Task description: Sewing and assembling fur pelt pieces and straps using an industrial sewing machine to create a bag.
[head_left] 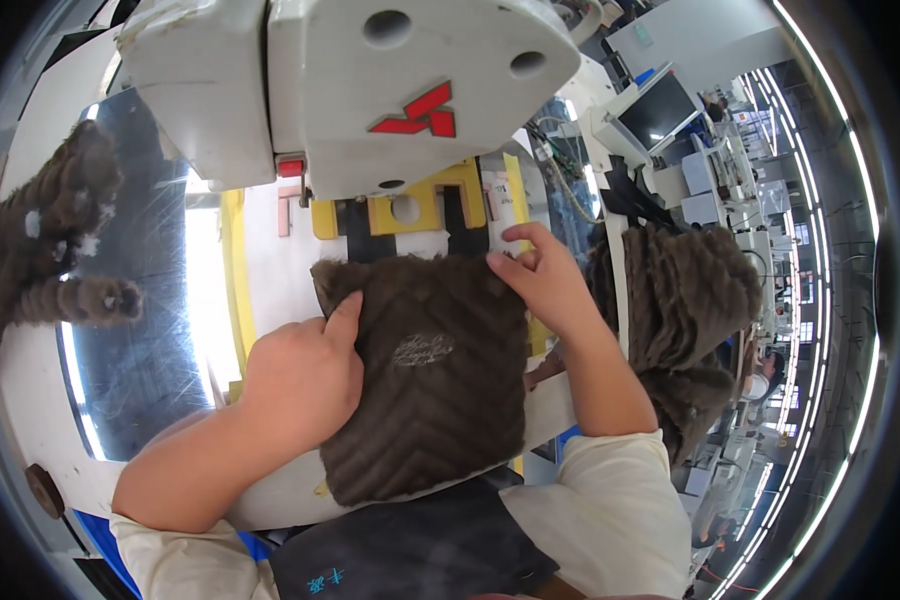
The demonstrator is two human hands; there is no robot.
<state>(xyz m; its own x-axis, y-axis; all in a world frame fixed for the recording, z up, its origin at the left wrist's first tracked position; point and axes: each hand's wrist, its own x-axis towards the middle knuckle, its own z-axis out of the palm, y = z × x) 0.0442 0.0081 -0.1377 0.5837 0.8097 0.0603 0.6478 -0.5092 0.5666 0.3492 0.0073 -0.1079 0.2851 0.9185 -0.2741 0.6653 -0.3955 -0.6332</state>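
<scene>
A brown fur panel (430, 410) with chevron ridges and pale embroidery lies on the white work surface (270, 260) below a white sewing machine head (320, 80). My left hand (300, 370) rests on its left side, index finger extended onto the fur, other fingers curled with their tips hidden. At the panel's upper right corner, my right hand (545, 285) has its thumb on the edge and index finger raised apart. A yellow template (430, 225) with black slots sits just beyond the panel, under the machine head.
Loose fur pieces (50, 220) lie at the far left beside a shiny metal plate (130, 360). Stacked fur panels (685, 290) are at my right, with a monitor (655, 110) behind them. Cables (565, 175) hang near the machine; other workstations and a person (765, 375) are farther right.
</scene>
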